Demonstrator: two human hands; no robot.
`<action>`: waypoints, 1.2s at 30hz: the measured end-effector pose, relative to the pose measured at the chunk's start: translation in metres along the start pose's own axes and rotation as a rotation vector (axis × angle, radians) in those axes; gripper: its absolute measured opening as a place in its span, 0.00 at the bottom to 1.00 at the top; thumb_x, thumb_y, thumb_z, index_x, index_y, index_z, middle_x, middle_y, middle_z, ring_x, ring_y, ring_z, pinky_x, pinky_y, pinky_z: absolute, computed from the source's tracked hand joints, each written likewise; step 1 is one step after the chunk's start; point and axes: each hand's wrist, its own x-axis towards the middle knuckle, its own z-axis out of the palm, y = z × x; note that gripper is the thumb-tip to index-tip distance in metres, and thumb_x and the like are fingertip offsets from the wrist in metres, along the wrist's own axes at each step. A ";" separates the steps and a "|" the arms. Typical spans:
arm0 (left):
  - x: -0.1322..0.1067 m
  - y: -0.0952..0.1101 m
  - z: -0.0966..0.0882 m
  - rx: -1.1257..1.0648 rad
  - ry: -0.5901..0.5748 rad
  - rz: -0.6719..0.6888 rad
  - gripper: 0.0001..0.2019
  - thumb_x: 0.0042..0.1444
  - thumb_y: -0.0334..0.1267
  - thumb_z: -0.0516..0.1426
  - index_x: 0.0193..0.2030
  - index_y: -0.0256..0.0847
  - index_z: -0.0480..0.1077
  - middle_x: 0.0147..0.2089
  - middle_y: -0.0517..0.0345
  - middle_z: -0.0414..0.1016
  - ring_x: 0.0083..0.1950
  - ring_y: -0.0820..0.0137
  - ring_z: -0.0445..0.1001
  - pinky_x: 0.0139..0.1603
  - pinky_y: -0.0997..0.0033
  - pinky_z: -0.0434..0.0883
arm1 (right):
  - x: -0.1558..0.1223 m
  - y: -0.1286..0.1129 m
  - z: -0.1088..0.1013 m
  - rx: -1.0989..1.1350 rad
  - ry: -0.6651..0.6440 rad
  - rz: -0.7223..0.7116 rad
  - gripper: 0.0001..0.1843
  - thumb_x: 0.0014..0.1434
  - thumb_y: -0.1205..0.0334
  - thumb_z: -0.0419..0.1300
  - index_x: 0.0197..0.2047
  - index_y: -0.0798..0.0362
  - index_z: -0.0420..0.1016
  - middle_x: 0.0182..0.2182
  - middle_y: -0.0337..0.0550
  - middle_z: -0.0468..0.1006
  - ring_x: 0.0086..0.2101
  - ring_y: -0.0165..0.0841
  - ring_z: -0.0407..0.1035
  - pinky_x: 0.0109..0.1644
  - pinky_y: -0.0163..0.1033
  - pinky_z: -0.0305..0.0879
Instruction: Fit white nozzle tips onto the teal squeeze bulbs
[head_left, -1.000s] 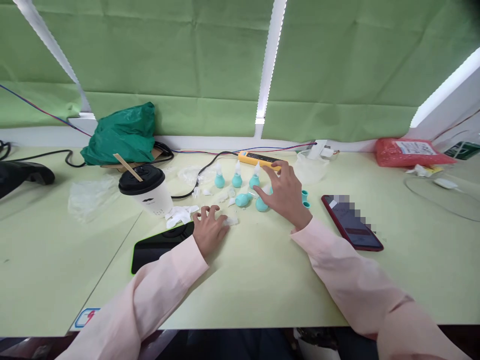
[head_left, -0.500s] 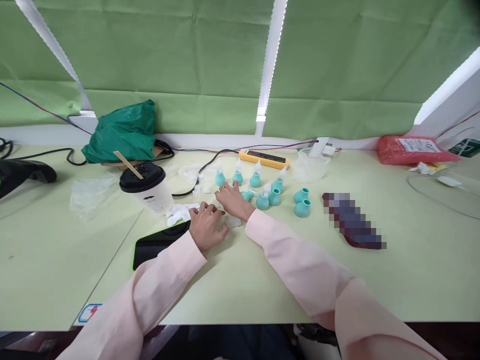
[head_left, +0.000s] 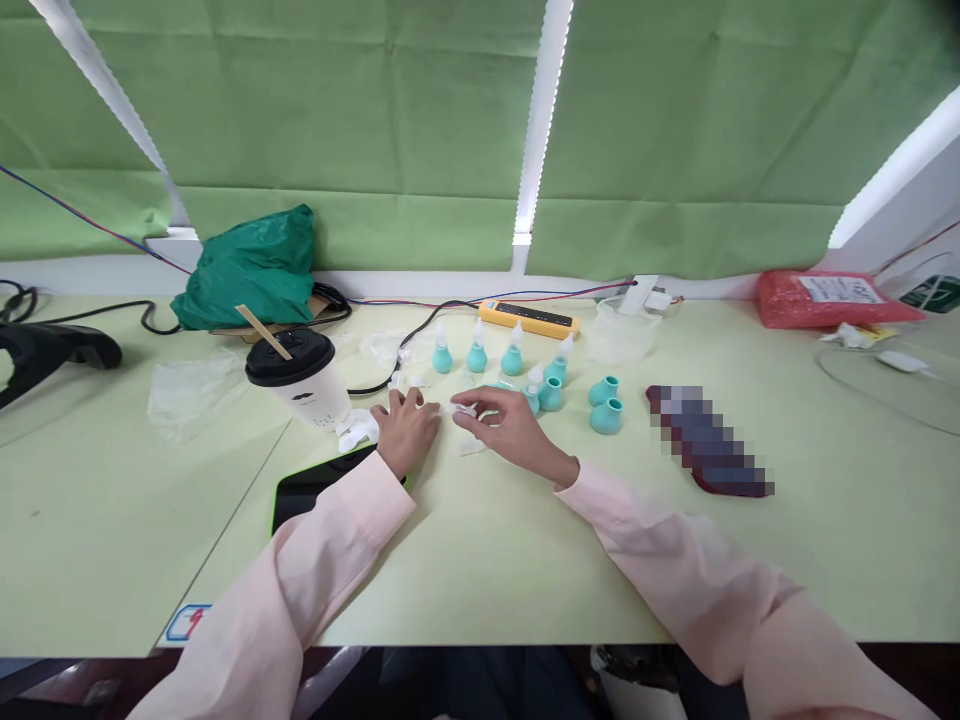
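Observation:
My right hand (head_left: 504, 428) pinches a small translucent white plastic piece (head_left: 463, 409) between thumb and fingers, just above the table. Palm down, my left hand (head_left: 407, 432) rests on the table with its fingers apart, beside small clear bits. Behind the hands stand several teal rubber bulbs with pointed clear nozzles, such as the bulb (head_left: 477, 358). Two open-topped bulbs (head_left: 604, 415) stand further right. Another teal bulb is partly hidden behind my right hand. A thin clear piece (head_left: 471, 447) lies below my right fingers.
A lidded paper cup (head_left: 315, 400) with a wooden stick stands left, by crumpled tissue (head_left: 357, 430). A phone (head_left: 311, 485) lies under my left forearm. Further back are a yellow power strip (head_left: 529, 319), green bag (head_left: 251, 270) and clear bag (head_left: 621, 330). A blurred dark red object (head_left: 709, 440) lies right.
My right hand has drawn back to the right and turned, now pinching the small translucent piece. My left hand has shifted slightly left and up, away from the right hand.

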 end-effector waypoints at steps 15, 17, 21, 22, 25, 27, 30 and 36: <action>0.031 0.006 0.007 -0.223 -0.012 0.073 0.13 0.45 0.27 0.48 0.33 0.37 0.71 0.29 0.49 0.72 0.39 0.61 0.64 0.38 0.58 0.53 | -0.059 0.024 -0.027 0.513 -0.001 0.575 0.21 0.37 0.63 0.64 0.38 0.59 0.70 0.27 0.42 0.72 0.26 0.27 0.66 0.33 0.40 0.69; 0.025 0.010 0.000 -0.290 0.003 0.086 0.13 0.46 0.29 0.49 0.36 0.38 0.70 0.29 0.52 0.73 0.38 0.64 0.65 0.40 0.59 0.55 | -0.062 0.026 -0.026 0.486 0.037 0.550 0.20 0.37 0.62 0.64 0.36 0.59 0.70 0.28 0.43 0.71 0.27 0.28 0.66 0.32 0.40 0.70; 0.002 0.026 -0.014 -0.844 0.008 0.123 0.09 0.44 0.36 0.54 0.33 0.37 0.71 0.30 0.55 0.73 0.32 0.70 0.68 0.37 0.69 0.62 | -0.063 0.026 -0.024 0.442 0.061 0.535 0.18 0.36 0.61 0.64 0.33 0.59 0.70 0.26 0.42 0.71 0.25 0.29 0.67 0.30 0.40 0.70; -0.004 0.030 -0.015 -0.992 -0.017 0.139 0.09 0.44 0.37 0.55 0.31 0.36 0.72 0.30 0.55 0.72 0.31 0.71 0.68 0.36 0.71 0.64 | -0.063 0.025 -0.024 0.441 0.058 0.535 0.18 0.36 0.61 0.64 0.33 0.60 0.70 0.26 0.42 0.71 0.25 0.29 0.67 0.30 0.40 0.69; -0.017 0.041 -0.014 -1.215 -0.083 0.150 0.08 0.41 0.37 0.58 0.28 0.34 0.72 0.27 0.54 0.71 0.30 0.71 0.68 0.34 0.72 0.65 | -0.064 0.022 -0.024 0.453 0.064 0.531 0.18 0.37 0.60 0.64 0.33 0.60 0.71 0.26 0.44 0.72 0.24 0.29 0.68 0.31 0.40 0.69; -0.021 0.045 -0.011 -1.264 -0.072 0.125 0.07 0.40 0.36 0.59 0.27 0.34 0.73 0.25 0.54 0.71 0.29 0.71 0.67 0.33 0.71 0.65 | -0.065 0.020 -0.025 0.453 0.082 0.528 0.18 0.38 0.60 0.63 0.33 0.61 0.71 0.25 0.44 0.73 0.23 0.29 0.68 0.31 0.41 0.69; -0.021 0.047 -0.007 -1.331 -0.054 0.082 0.07 0.39 0.35 0.60 0.26 0.34 0.73 0.25 0.54 0.71 0.29 0.71 0.67 0.33 0.70 0.65 | -0.066 0.019 -0.026 0.438 0.092 0.504 0.16 0.39 0.60 0.63 0.32 0.61 0.72 0.24 0.44 0.73 0.21 0.28 0.67 0.30 0.41 0.68; -0.023 0.049 -0.006 -1.475 -0.066 -0.029 0.07 0.37 0.33 0.61 0.26 0.34 0.72 0.27 0.54 0.71 0.30 0.71 0.68 0.33 0.70 0.66 | -0.066 0.016 -0.025 0.421 0.075 0.444 0.13 0.39 0.63 0.63 0.31 0.60 0.73 0.24 0.44 0.74 0.21 0.28 0.67 0.28 0.40 0.67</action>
